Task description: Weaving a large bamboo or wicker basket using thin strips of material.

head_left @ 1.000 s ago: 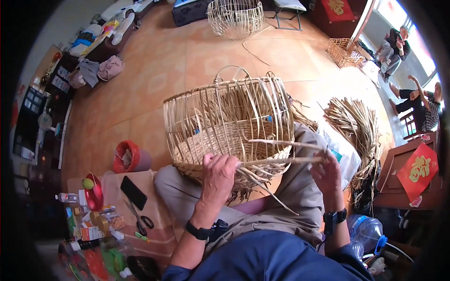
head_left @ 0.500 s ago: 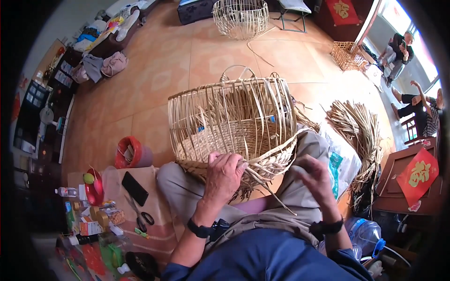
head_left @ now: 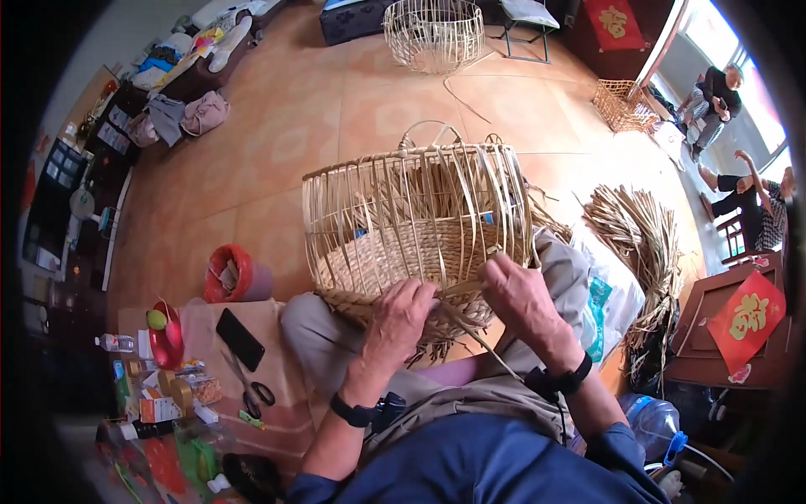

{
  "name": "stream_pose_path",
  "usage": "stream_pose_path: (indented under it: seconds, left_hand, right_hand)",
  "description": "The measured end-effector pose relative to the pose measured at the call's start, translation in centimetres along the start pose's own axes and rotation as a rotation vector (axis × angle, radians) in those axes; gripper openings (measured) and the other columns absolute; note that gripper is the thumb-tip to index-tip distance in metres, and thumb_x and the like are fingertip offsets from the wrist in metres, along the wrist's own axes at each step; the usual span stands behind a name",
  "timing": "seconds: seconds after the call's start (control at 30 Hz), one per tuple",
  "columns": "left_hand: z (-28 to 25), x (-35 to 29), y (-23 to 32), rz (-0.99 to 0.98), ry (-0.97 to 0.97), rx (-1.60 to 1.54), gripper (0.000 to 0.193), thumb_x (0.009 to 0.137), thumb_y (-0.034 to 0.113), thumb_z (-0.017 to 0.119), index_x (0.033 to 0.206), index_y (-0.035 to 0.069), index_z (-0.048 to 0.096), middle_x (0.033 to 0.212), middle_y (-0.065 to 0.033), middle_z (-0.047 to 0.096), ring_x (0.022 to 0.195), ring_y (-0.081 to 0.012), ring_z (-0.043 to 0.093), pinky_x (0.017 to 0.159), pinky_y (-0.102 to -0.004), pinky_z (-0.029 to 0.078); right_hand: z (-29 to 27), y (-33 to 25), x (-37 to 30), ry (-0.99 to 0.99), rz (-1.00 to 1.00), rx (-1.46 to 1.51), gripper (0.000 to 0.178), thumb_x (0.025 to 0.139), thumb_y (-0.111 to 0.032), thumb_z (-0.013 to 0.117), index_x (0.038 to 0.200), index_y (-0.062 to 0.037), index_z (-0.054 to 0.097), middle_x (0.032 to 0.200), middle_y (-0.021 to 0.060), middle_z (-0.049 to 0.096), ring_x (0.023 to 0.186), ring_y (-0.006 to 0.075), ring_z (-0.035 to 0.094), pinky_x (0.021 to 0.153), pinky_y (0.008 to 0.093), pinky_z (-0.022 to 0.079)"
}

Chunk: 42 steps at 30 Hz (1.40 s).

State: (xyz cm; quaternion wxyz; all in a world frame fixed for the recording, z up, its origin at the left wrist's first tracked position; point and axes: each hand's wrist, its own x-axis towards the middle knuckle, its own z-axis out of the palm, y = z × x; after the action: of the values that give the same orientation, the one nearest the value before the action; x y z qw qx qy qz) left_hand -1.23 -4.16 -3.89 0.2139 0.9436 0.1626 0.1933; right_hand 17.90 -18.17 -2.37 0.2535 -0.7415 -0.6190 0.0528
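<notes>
The straw-coloured basket (head_left: 382, 256) — open-ribbed, partly dense-woven, arched handle (head_left: 432, 123) on its far side — rests at the legs (head_left: 317, 334), loose strands (head_left: 467, 322) trailing nearside.

**Matt fibre, glossy tile, clear plastic**

Logged rough, matt, plant-like fibre in the wickerwork basket (head_left: 395, 254), coarsely braided at the base. Found the same in the strip bundle (head_left: 645, 233). Noted smooth, glossy tile on the floor (head_left: 277, 164). Read matt cloth in the grey trousers (head_left: 314, 334) and navy top (head_left: 472, 460). Recorded clear, shiny plastic in the water jug (head_left: 655, 417), thin creased plastic in the white bag (head_left: 623, 301), smooth finish on the smartphone (head_left: 240, 339).
</notes>
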Motion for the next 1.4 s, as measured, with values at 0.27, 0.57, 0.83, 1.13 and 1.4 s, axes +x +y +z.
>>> stream_pose_path:
  seconds: [0.27, 0.57, 0.83, 1.13, 1.4]
  left_hand:
    - [-1.4, 1.6, -1.0, -0.037, -0.112, -0.139, 0.015, 0.099, 0.017, 0.066, 0.108, 0.006, 0.064, 0.089, -0.0161, 0.070, 0.083, -0.0366, 0.069, 0.071, -0.0476, 0.054]
    - [1.8, 0.1, -2.0, -0.053, 0.117, -0.099, 0.016, 0.102, 0.012, 0.058, 0.115, 0.011, 0.067, 0.083, -0.0182, 0.070, 0.075, -0.0383, 0.070, 0.066, -0.0481, 0.053]
    - [1.3, 3.7, -1.6, -0.189, 0.194, -0.150, 0.021, 0.098, 0.010, 0.063, 0.118, 0.014, 0.066, 0.078, -0.0163, 0.070, 0.069, -0.0351, 0.071, 0.061, -0.0442, 0.053]
    - [-0.4, 3.7, -1.9, -0.385, 0.167, -0.414, 0.015, 0.104, 0.014, 0.056, 0.117, 0.011, 0.062, 0.070, -0.0118, 0.067, 0.065, -0.0242, 0.072, 0.059, -0.0379, 0.050]
    - [-1.1, 2.7, -2.2, -0.392, 0.162, -0.407, 0.023, 0.111, 0.026, 0.051, 0.123, 0.013, 0.066, 0.080, -0.0135, 0.071, 0.071, -0.0252, 0.073, 0.064, -0.0386, 0.052]
  right_hand:
    - [0.2, 1.3, -2.0, -0.148, 0.063, 0.153, 0.027, 0.096, -0.024, 0.070, 0.116, -0.0085, 0.063, 0.091, 0.0137, 0.066, 0.076, 0.0377, 0.069, 0.063, 0.0483, 0.054]
    - [2.5, 1.9, -1.8, -0.087, -0.079, -0.010, 0.020, 0.091, -0.025, 0.071, 0.097, -0.0088, 0.060, 0.082, 0.0105, 0.059, 0.068, 0.0329, 0.066, 0.057, 0.0454, 0.050]
    - [1.0, 4.5, 1.6, -0.125, -0.107, 0.021, 0.024, 0.093, -0.028, 0.072, 0.084, -0.0090, 0.059, 0.076, 0.0070, 0.062, 0.063, 0.0290, 0.064, 0.055, 0.0424, 0.049]
    - [-2.2, 3.1, 4.1, -0.117, -0.193, 0.090, 0.033, 0.093, -0.036, 0.074, 0.084, -0.0067, 0.062, 0.079, 0.0105, 0.066, 0.070, 0.0351, 0.066, 0.060, 0.0454, 0.050]
    - [-6.2, 5.2, 0.6, 0.016, -0.080, 0.263, 0.016, 0.092, -0.019, 0.076, 0.103, -0.0068, 0.076, 0.086, 0.0096, 0.070, 0.075, 0.0297, 0.071, 0.065, 0.0394, 0.056]
